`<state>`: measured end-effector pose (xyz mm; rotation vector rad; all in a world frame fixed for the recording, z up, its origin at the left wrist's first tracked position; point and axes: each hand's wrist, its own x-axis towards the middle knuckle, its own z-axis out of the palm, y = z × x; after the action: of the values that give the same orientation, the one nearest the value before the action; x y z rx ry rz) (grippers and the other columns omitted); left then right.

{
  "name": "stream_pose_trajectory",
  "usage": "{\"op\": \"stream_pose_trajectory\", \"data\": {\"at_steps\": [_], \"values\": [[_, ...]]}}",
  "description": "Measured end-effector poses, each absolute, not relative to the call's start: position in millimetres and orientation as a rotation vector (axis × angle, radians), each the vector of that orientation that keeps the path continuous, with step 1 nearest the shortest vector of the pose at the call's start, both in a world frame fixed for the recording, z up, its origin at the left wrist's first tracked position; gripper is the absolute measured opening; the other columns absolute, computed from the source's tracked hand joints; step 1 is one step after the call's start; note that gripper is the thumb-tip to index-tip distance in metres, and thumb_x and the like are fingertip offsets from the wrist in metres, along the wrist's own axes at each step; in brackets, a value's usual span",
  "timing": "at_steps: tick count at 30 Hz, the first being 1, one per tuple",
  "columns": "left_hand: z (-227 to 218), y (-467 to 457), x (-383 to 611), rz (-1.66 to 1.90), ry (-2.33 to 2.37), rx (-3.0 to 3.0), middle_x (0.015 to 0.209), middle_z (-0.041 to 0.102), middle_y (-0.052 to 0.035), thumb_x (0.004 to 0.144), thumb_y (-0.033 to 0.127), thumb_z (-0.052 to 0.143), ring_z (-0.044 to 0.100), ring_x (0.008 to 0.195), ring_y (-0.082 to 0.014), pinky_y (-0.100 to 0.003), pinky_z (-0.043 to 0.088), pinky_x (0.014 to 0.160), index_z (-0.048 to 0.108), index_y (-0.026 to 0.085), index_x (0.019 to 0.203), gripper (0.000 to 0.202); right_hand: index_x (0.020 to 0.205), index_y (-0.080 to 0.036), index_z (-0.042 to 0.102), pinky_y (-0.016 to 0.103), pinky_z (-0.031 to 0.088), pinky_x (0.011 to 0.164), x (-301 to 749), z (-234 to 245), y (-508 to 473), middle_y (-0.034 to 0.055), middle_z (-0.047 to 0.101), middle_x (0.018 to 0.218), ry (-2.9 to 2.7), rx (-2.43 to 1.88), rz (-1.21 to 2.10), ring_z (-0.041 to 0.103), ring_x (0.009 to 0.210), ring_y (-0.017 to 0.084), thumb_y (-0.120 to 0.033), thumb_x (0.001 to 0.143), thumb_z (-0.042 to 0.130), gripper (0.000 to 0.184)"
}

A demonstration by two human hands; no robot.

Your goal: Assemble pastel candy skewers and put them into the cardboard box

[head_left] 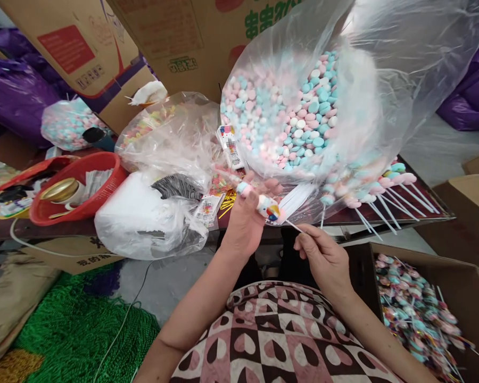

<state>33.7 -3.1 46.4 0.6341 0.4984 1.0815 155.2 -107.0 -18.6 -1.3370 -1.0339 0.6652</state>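
My left hand [245, 226] is wrapped round a marshmallow lollipop [268, 208], its pink, blue and white pieces showing between the fingers, one with a red, yellow and blue patch. My right hand [326, 258] pinches the lower end of its thin white stick [293, 226]. Just behind them lie a bundle of white paper sticks [297, 202] and some gold twist ties [227, 201]. Beyond is a big clear bag of pink, blue and white candies [303, 122]. Finished-looking marshmallow sticks [387, 205] lie at the table's right edge.
At left stand a red basket [117, 175] and a clear bag with white contents [143, 234]. A cardboard box [471, 319] at lower right holds many wrapped lollipops. Printed cards [229, 148] lean by the candy bag. Green strands [91, 324] cover the floor at lower left.
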Motion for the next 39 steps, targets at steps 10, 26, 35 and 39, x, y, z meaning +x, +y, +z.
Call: {"op": "stream_pose_trajectory", "data": {"at_steps": [10,26,35,39], "values": [[33.0,-1.5,36.5,1.066,0.453,0.618,0.067,0.063,0.0026,0.079,0.034,0.072,0.070,0.078,-0.0182,-0.025,0.048,0.059,0.062,0.021,0.096,0.023,0.094,-0.020,0.070,0.022,0.036,0.046,150.1,-17.0,-113.6,-0.0085,0.044,0.042,-0.753,-1.286,1.096,0.040,0.041,0.008,-0.042,0.091,0.060,0.024],[14.5,-12.6,35.4,1.026,0.507,0.886,0.070,0.064,0.0016,0.081,0.035,0.070,0.068,0.077,-0.0162,-0.033,0.049,0.086,0.064,0.018,0.083,0.018,0.090,-0.021,0.068,0.022,0.036,0.046,137.4,-12.3,-98.5,-0.0072,0.050,0.050,-0.853,-1.364,1.002,0.043,0.043,0.008,-0.043,0.088,0.064,0.023],[30.7,-2.7,9.3,0.978,0.444,0.769,0.114,0.069,-0.0064,0.062,0.060,0.080,0.066,0.104,-0.0224,-0.035,0.049,0.090,0.061,0.026,0.112,0.063,0.087,-0.019,0.067,0.025,0.041,0.049,136.9,-13.8,-99.6,-0.0105,0.038,0.041,-0.717,-1.238,1.188,0.037,0.038,0.008,-0.047,0.086,0.064,0.027],[37.2,2.7,11.9,1.084,0.567,0.699,0.076,0.067,0.0005,0.073,0.045,0.077,0.069,0.091,-0.0205,-0.033,0.051,0.081,0.063,0.024,0.105,0.041,0.090,-0.021,0.069,0.025,0.037,0.045,137.9,-17.5,-104.9,-0.0061,0.046,0.045,-1.035,-1.467,0.920,0.043,0.042,0.011,-0.048,0.090,0.057,0.029]]}}
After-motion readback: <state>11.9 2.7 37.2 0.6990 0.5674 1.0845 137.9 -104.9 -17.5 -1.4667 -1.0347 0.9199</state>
